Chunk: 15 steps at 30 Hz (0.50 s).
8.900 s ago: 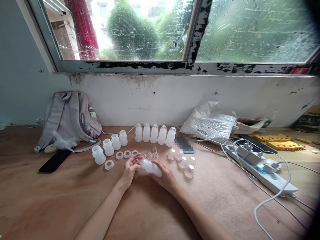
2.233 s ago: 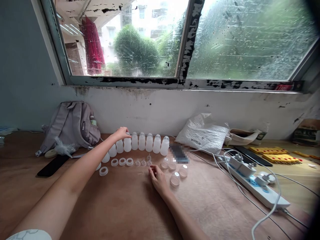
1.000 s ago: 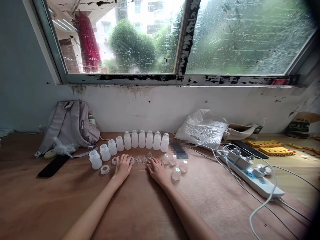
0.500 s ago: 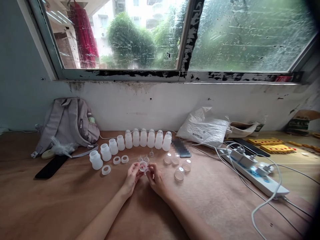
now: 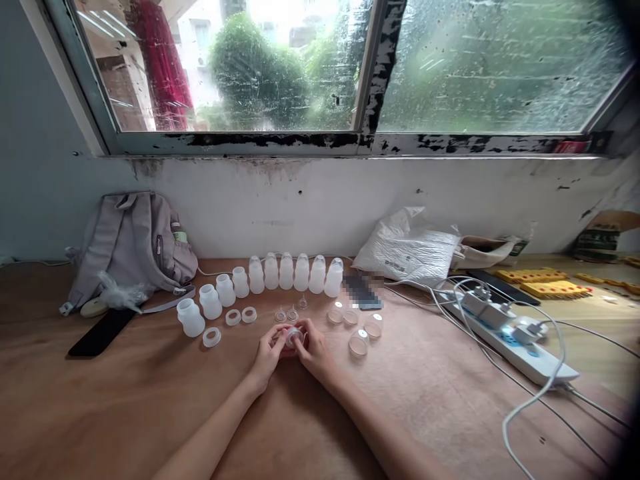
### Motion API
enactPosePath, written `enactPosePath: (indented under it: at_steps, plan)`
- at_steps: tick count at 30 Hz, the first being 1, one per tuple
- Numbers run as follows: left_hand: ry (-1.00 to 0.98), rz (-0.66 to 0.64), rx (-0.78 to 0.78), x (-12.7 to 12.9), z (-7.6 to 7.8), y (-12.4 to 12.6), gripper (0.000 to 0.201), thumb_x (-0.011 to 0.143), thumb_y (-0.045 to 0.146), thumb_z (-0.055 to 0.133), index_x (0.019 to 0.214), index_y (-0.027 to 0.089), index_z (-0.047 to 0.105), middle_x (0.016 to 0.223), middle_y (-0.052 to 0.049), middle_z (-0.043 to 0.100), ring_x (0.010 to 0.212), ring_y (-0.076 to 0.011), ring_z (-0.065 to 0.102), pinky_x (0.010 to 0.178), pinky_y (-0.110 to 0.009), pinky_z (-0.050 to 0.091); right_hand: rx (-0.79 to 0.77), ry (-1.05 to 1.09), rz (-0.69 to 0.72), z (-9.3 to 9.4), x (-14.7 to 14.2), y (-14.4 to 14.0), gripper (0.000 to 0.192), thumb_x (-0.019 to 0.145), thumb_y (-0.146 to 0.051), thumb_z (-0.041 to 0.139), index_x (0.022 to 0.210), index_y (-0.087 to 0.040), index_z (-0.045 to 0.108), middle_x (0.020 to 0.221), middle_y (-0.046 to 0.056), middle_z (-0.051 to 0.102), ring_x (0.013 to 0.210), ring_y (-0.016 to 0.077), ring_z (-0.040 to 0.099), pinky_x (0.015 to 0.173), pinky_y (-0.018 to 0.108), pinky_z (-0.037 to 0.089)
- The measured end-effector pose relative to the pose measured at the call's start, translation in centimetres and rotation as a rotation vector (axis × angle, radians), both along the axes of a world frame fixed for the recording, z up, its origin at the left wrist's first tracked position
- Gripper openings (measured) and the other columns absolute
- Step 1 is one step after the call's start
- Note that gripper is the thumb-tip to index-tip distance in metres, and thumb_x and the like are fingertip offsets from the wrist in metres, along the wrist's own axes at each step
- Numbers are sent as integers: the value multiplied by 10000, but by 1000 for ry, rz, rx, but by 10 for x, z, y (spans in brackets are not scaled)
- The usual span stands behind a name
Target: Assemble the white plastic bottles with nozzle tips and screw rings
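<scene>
In the middle of the table, my left hand (image 5: 267,355) and my right hand (image 5: 317,352) are closed together around a clear bottle collar ring (image 5: 294,337). My left fingers grip the ring's left side. The right thumb and fingers press a soft clear bottle teat at the ring; fingers partly cover it, so how deep it sits is hidden. Three loose teats (image 5: 292,313) stand just beyond my hands. To the left lie three collar rings (image 5: 212,337). Several clear dome caps (image 5: 359,343) lie to the right.
Several frosted baby bottles (image 5: 211,303) stand in an arc at the back, those on the right capped. A phone (image 5: 364,293), silver bag (image 5: 405,252) and power strip (image 5: 520,353) with cables lie rightward. A grey backpack (image 5: 135,247) and black phone-like slab (image 5: 103,332) are at left.
My hands have drawn closer together. The right fingers have moved up onto the ring with the teat, now wrapped around it. The view has tipped slightly downward.
</scene>
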<state>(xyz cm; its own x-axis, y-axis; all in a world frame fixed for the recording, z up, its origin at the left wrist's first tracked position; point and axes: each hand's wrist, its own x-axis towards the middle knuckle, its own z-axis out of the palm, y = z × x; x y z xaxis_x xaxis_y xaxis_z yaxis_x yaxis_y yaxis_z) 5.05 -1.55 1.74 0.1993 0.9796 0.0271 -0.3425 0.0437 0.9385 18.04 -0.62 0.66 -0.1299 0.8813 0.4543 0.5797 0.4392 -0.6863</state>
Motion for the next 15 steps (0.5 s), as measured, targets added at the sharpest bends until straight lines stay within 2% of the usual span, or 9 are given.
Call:
enactPosePath:
  at_steps: [3,6,11,15]
  plan:
    - [18,-30,-26,0,0,-1,352,739,424,529,963,153,542,918,-87,632,825,-209,611,737,-336,496,-2,-7,-13,0,0,1,34,764,-218,434,791,-197,441,735,10,546,617,127,503,563,225,389]
    - [66,-54,-28,0,-1,-2,352,730,385,551,993,154,518,898,-89,644,797,-201,620,724,-325,494,-22,-8,-33,1,0,2,28,759,-224,429,753,-196,429,698,3,530,589,124,486,541,223,375]
    - [192,-41,62,0,-5,-2,335,710,339,572,985,160,503,854,-83,658,737,-190,627,643,-292,500,-86,18,-38,2,0,3,30,714,-209,447,714,-200,419,638,-18,511,530,114,460,499,216,356]
    - [268,-8,113,1,-11,-2,326,719,332,555,999,176,495,782,-60,664,601,-166,622,569,-276,497,-132,35,-37,2,0,3,42,708,-209,452,697,-203,412,612,-22,508,523,117,468,485,214,348]
